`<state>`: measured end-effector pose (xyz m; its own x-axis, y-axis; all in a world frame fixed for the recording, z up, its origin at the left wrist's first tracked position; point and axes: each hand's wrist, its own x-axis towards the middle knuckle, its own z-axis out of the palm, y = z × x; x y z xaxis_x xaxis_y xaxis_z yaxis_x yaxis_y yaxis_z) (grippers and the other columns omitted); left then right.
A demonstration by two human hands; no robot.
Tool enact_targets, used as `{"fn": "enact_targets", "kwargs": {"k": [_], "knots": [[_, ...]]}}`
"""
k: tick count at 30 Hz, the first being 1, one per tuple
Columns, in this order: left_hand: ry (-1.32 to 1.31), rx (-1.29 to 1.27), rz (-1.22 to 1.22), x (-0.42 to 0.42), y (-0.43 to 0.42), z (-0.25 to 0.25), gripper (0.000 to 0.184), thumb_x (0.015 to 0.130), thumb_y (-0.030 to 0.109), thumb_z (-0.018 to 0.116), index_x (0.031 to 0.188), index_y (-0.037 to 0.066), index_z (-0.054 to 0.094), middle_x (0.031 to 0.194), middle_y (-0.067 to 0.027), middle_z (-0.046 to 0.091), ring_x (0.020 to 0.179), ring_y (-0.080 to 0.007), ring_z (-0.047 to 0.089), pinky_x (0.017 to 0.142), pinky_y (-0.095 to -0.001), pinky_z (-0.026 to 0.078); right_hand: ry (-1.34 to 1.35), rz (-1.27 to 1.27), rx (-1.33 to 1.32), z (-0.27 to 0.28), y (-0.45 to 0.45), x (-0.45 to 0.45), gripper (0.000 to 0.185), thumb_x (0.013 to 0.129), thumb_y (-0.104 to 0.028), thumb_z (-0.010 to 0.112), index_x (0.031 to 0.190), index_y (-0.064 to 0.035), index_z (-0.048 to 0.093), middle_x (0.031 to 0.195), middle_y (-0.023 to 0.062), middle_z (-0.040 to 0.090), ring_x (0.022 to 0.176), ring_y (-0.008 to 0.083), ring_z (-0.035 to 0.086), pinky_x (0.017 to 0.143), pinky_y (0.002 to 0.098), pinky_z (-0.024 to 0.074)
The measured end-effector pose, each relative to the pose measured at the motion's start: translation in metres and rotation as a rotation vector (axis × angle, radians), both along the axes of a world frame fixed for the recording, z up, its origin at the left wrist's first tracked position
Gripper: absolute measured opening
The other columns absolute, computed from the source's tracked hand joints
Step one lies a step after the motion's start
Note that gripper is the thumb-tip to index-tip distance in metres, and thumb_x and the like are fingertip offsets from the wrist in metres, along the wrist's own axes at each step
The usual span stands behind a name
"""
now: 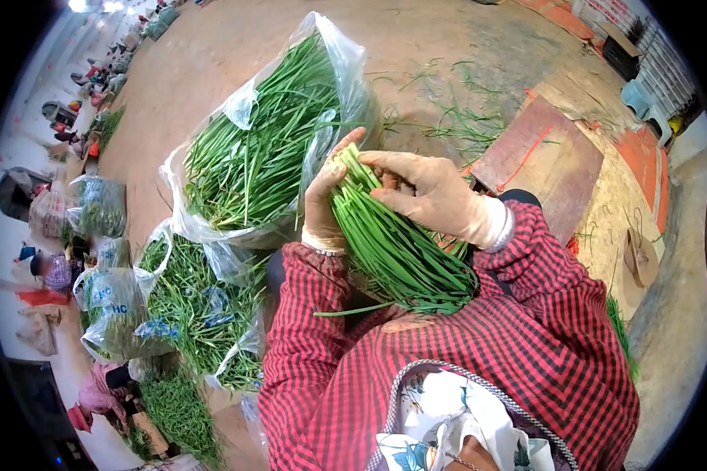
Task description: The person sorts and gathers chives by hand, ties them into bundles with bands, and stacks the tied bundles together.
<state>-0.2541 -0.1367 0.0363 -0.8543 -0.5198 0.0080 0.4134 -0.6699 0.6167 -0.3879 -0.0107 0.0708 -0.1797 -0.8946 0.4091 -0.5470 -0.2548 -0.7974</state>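
Note:
A thick bunch of garlic chives (401,251) slants across my lap, pale stem ends at the top and dark green leaves fanning down toward my apron. My left hand (322,206), gloved, wraps the left side of the bunch just below the stem ends. From the right, my gloved right hand (441,195) grips the upper stems between thumb and bent fingers; some of its fingertips are hidden. One loose leaf sticks out to the left at the bottom. Just beyond my left hand stands a clear plastic bag (346,67) full of chives (267,141).
Another open bag of loose greens (204,306) sits at my left. A reddish board (542,153) lies at the right, with scattered leaves (467,118) on the floor near it. Farther left are filled bags (110,302) and a person in a checked top (102,392).

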Motion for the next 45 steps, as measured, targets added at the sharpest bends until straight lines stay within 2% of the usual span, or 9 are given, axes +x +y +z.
{"fn": "enact_targets", "kwargs": {"k": [18,21,24,26,28,30,32,38,45], "knots": [[-0.176,-0.284,0.359,0.004,-0.013,0.049,0.046,0.081,0.014,0.061,0.123,0.0,0.047,0.084,-0.0054,0.057,0.078,-0.0185,0.059,0.076,-0.0332,0.052,0.077,0.164,-0.05,-0.031,-0.016,0.003,0.013,0.088,-0.02,0.059,0.093,-0.0081,0.057,0.076,0.0178,0.061,0.071,0.038,0.062,0.064,0.0444,0.0498],[-0.206,-0.49,0.498,0.023,-0.03,0.079,0.047,0.082,0.015,0.061,0.124,-0.001,0.046,0.081,-0.007,0.057,0.079,-0.0191,0.059,0.076,-0.0322,0.051,0.392,0.273,0.209,-0.067,0.004,0.002,0.012,0.084,-0.016,0.054,0.092,-0.0065,0.057,0.078,0.0176,0.063,0.072,0.0391,0.062,0.066,0.0462,0.0501],[-0.293,-0.72,0.657,0.038,-0.035,0.105,0.048,0.081,0.015,0.062,0.123,-0.004,0.049,0.083,-0.0087,0.059,0.077,-0.018,0.058,0.074,-0.0303,0.05,0.897,0.696,0.878,-0.097,0.012,-0.04,0.042,0.078,-0.029,0.062,0.115,-0.01,0.065,0.106,0.0171,0.067,0.103,0.0323,0.064,0.085,0.0452,0.0518],[-0.334,-0.843,0.681,0.038,-0.029,0.119,0.044,0.079,0.013,0.062,0.119,-0.004,0.054,0.085,-0.0079,0.06,0.076,-0.0159,0.058,0.074,-0.0274,0.048,0.711,0.381,1.06,-0.077,0.006,-0.065,0.055,0.081,-0.038,0.067,0.124,-0.0048,0.058,0.114,0.0198,0.064,0.109,0.033,0.061,0.091,0.0445,0.0492],[-0.412,-1.026,0.624,0.032,-0.019,0.121,0.042,0.078,0.011,0.062,0.117,-0.003,0.057,0.086,-0.0068,0.06,0.075,-0.0137,0.057,0.072,-0.0249,0.047,0.024,0.183,0.346,-0.054,0.005,-0.079,0.086,0.078,-0.046,0.074,0.143,-0.0028,0.037,0.137,0.021,0.049,0.13,0.0298,0.045,0.106,0.0406,0.0383],[-0.392,-1.016,0.474,0.016,-0.01,0.111,0.04,0.079,0.005,0.066,0.117,-0.001,0.058,0.091,-0.0041,0.06,0.08,-0.0105,0.056,0.07,-0.0229,0.047,-0.328,0.355,0.18,-0.006,0.002,-0.074,0.113,0.074,-0.051,0.078,0.151,-0.0035,0.011,0.152,0.0187,0.029,0.141,0.028,0.028,0.114,0.0391,0.0265],[-0.309,-1.02,0.351,-0.008,0.012,0.112,0.038,0.079,-0.003,0.063,0.116,0.001,0.058,0.094,-0.0011,0.059,0.078,-0.0065,0.054,0.07,-0.0213,0.046,-0.156,0.403,-0.063,0.007,-0.009,-0.051,0.113,0.076,-0.041,0.078,0.15,0.0008,0.004,0.154,0.0246,0.02,0.143,0.0309,0.021,0.116,0.0383,0.0198],[-0.111,-1.072,0.286,-0.051,0.051,0.124,0.041,0.075,-0.002,0.067,0.115,-0.004,0.056,0.098,-0.0042,0.06,0.083,-0.0087,0.054,0.078,-0.0226,0.045,-0.464,0.416,-0.344,0.005,-0.017,-0.022,0.119,0.06,-0.029,0.09,0.149,-0.0022,0.015,0.142,0.0158,0.036,0.135,0.028,0.033,0.113,0.0377,0.0283],[0.39,-0.976,0.204,-0.124,0.077,0.168,0.052,0.075,0.009,0.072,0.121,-0.003,0.052,0.098,-0.012,0.062,0.083,-0.0194,0.059,0.076,-0.0308,0.049,-0.158,0.105,-0.452,0.055,0.01,-0.089,0.091,0.064,-0.015,0.084,0.139,-0.0048,0.034,0.125,0.0116,0.054,0.116,0.0221,0.052,0.099,0.0365,0.0432]]}}
